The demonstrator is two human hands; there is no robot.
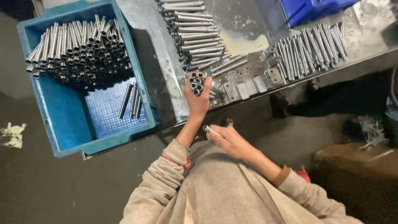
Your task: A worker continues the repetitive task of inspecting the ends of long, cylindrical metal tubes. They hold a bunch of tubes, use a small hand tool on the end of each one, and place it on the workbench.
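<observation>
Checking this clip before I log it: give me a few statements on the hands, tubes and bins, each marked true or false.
1. The left hand grips a bundle of metal tubes. True.
2. The right hand is empty. False: it holds a single metal piece.
3. The teal bin is empty. False: it holds a stack of tubes and a few loose ones.
4. Tubes lie in rows on the metal table. True.
5. A blue bin sits at the table's far edge. True.
</observation>
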